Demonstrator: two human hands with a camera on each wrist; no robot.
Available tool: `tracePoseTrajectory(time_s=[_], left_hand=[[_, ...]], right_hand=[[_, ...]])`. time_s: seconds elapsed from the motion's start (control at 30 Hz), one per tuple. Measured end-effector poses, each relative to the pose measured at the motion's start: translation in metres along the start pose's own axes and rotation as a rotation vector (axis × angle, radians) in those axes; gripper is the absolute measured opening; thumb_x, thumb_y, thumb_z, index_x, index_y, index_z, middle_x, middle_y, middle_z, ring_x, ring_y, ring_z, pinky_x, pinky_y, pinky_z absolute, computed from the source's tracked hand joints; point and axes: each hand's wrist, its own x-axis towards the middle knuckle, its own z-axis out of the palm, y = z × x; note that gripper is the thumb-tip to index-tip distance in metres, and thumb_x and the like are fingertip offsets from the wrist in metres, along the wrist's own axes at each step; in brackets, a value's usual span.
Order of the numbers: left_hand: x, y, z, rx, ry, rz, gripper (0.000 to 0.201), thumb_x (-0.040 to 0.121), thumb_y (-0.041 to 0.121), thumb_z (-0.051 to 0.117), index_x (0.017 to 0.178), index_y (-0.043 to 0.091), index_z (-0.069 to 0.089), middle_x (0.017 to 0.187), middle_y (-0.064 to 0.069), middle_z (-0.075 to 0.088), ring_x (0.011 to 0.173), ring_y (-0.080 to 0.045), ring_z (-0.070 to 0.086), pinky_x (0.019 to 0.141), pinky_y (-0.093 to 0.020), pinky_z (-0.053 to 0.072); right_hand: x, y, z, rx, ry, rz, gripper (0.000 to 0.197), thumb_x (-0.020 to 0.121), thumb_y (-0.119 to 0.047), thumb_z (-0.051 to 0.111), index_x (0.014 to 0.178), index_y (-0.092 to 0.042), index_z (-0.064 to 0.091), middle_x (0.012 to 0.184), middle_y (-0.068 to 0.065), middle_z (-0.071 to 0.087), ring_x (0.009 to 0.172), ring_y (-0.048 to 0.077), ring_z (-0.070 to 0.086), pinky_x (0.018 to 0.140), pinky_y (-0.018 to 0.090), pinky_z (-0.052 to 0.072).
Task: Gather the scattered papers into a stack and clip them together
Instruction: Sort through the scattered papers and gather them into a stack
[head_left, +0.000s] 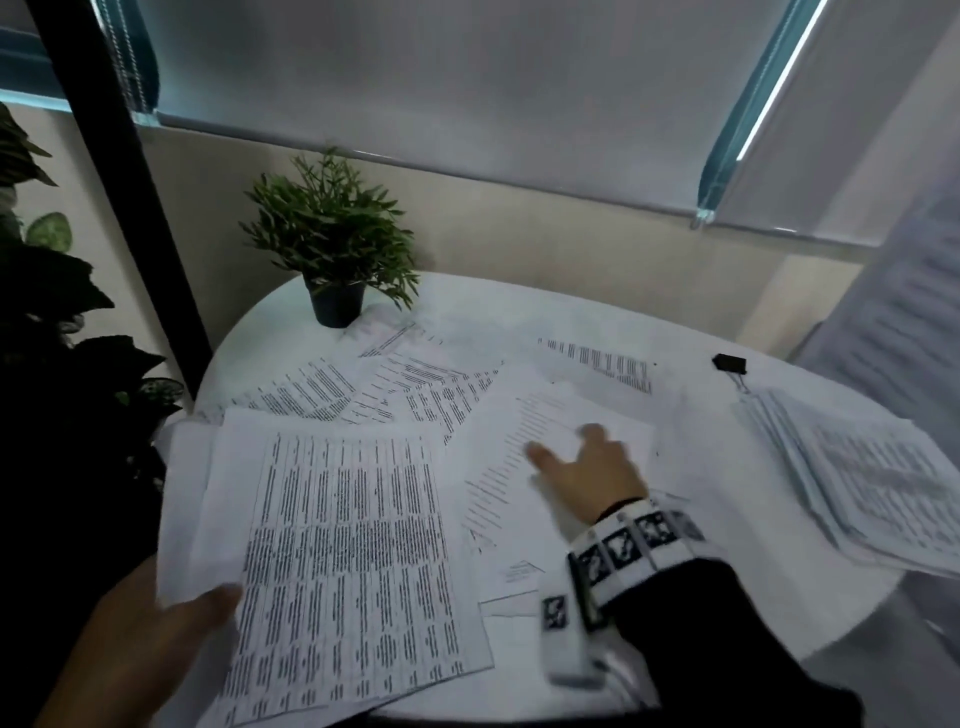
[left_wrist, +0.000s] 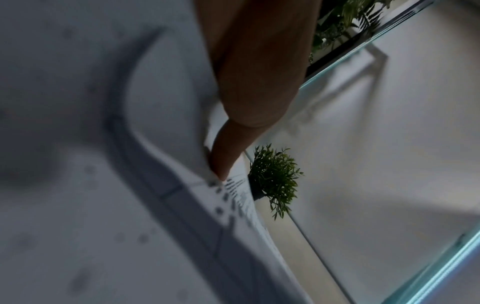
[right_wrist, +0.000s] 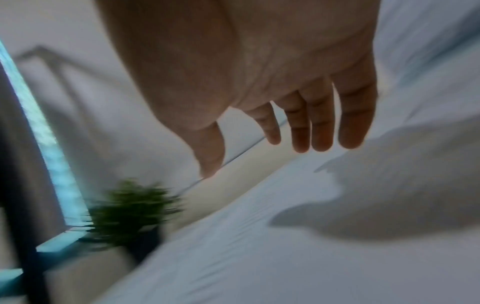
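Note:
Printed white papers lie scattered over a round white table. My left hand grips a bundle of gathered sheets at its near left corner, thumb on top; in the left wrist view the thumb presses on the sheets' edge. My right hand hovers with spread, straight fingers over a loose sheet in the middle of the table, holding nothing; the right wrist view shows its fingers above the paper. A black binder clip lies at the far right.
A small potted plant stands at the table's back left. Another pile of papers sits near the right edge. More loose sheets fan out behind the bundle. A dark post and large leafy plants stand to the left.

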Motion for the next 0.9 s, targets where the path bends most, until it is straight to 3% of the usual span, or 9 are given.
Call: tracePoseTrajectory(time_s=[0.07,0.13,0.23,0.37,0.5,0.63,0.77,0.83,0.9], left_hand=[[-0.002,0.014,-0.004,-0.013,-0.014,0.066,0.051,0.074,-0.002,0.075,0.123,0.006,0.061,0.109,-0.015,0.066,0.103,-0.030,0.059,0.097,-0.044,0.040],[0.001,0.017,-0.006,-0.036,-0.015,0.096,0.047,0.078,-0.008,0.069,0.122,0.005,0.060,0.112,-0.015,0.065,0.102,-0.029,0.058,0.097,-0.045,0.040],[0.004,0.015,-0.004,-0.078,0.017,0.029,0.041,0.082,-0.010,0.061,0.120,0.005,0.059,0.111,-0.014,0.063,0.102,-0.031,0.056,0.097,-0.044,0.039],[0.009,0.017,-0.003,-0.119,0.075,-0.015,0.042,0.083,-0.010,0.056,0.124,0.001,0.057,0.113,-0.017,0.062,0.106,-0.035,0.056,0.099,-0.045,0.039],[0.013,0.011,-0.001,-0.120,0.082,-0.043,0.038,0.084,-0.007,0.056,0.121,0.002,0.059,0.113,-0.018,0.063,0.107,-0.037,0.058,0.099,-0.047,0.040],[0.017,0.007,-0.003,-0.124,0.100,-0.057,0.035,0.085,-0.003,0.056,0.119,0.006,0.060,0.113,-0.017,0.064,0.104,-0.035,0.058,0.100,-0.048,0.041],[0.013,0.013,-0.005,-0.154,0.106,-0.040,0.031,0.085,-0.006,0.055,0.113,0.007,0.060,0.111,-0.016,0.062,0.098,-0.030,0.054,0.096,-0.042,0.039],[0.007,0.020,-0.004,-0.178,0.125,-0.043,0.031,0.086,-0.006,0.054,0.113,0.007,0.059,0.107,-0.015,0.059,0.097,-0.029,0.052,0.092,-0.039,0.037],[0.005,0.027,0.003,-0.245,0.118,-0.070,0.032,0.088,-0.003,0.053,0.118,0.005,0.057,0.103,-0.014,0.060,0.097,-0.030,0.055,0.092,-0.036,0.039]], right_hand=[[0.020,0.022,-0.010,-0.164,0.063,0.219,0.121,0.062,-0.079,0.060,0.147,-0.007,0.013,0.147,0.023,0.026,0.134,0.040,0.032,0.108,0.048,0.032],[0.028,0.034,-0.007,-0.185,-0.038,0.260,0.152,0.038,-0.087,0.065,0.148,-0.004,0.000,0.151,0.023,0.018,0.137,0.039,0.027,0.111,0.046,0.028],[0.031,0.045,-0.007,-0.127,-0.011,0.274,0.113,0.067,-0.045,0.080,0.144,0.001,0.012,0.144,0.020,0.036,0.130,0.031,0.042,0.103,0.035,0.036],[0.035,0.065,-0.022,0.046,0.162,0.247,0.073,0.074,-0.014,0.074,0.134,-0.006,0.033,0.123,0.020,0.055,0.110,0.032,0.056,0.087,0.031,0.044],[0.028,0.084,-0.036,0.145,0.249,0.202,0.062,0.076,-0.008,0.068,0.132,-0.016,0.043,0.111,0.010,0.065,0.104,0.029,0.059,0.091,0.033,0.045],[0.012,0.081,-0.056,0.174,0.409,0.104,0.016,0.084,-0.011,0.056,0.099,-0.008,0.062,0.104,0.020,0.065,0.088,0.033,0.057,0.081,0.034,0.043],[-0.007,0.057,-0.092,0.268,0.721,-0.052,0.042,0.086,-0.027,0.037,0.108,0.000,0.061,0.106,0.032,0.060,0.096,0.042,0.055,0.080,0.040,0.041],[-0.018,0.039,-0.103,0.393,0.800,-0.177,0.032,0.088,-0.026,0.037,0.096,-0.005,0.061,0.093,0.026,0.060,0.084,0.033,0.054,0.069,0.032,0.036],[-0.019,0.017,-0.095,0.565,0.676,-0.296,0.018,0.093,-0.010,0.045,0.079,-0.015,0.056,0.075,0.009,0.055,0.070,0.016,0.052,0.060,0.024,0.033]])
